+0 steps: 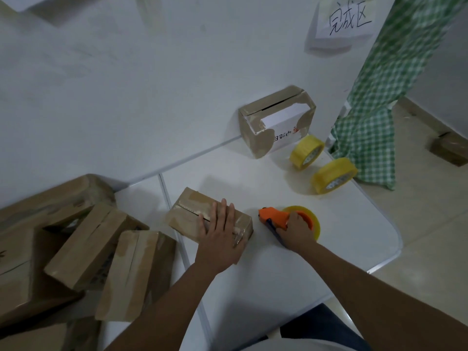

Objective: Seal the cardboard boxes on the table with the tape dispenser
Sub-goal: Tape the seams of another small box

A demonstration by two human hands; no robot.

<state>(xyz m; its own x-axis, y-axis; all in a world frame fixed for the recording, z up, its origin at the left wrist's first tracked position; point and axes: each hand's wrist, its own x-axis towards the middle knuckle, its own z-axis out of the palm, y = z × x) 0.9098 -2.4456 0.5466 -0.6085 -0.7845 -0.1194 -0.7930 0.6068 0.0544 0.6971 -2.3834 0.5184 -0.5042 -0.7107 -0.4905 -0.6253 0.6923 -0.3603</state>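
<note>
You are pressing your flat left hand [219, 235] on the box [210, 219] to steady it, while your right hand [297, 230], just beside, is gripping the dispenser [281, 219] ready to tape.

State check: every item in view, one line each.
left hand: flat on the small box, fingers straight
small box: top seam untaped
right hand: grips the tape dispenser
tape dispenser: on the table, away from the box
spare tape rolls: on edge, idle
far box: against the wall

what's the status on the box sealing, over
Left hand flat on small brown cardboard box, seam untaped. Right hand grips orange tape dispenser on table. Nothing blocking.
</note>
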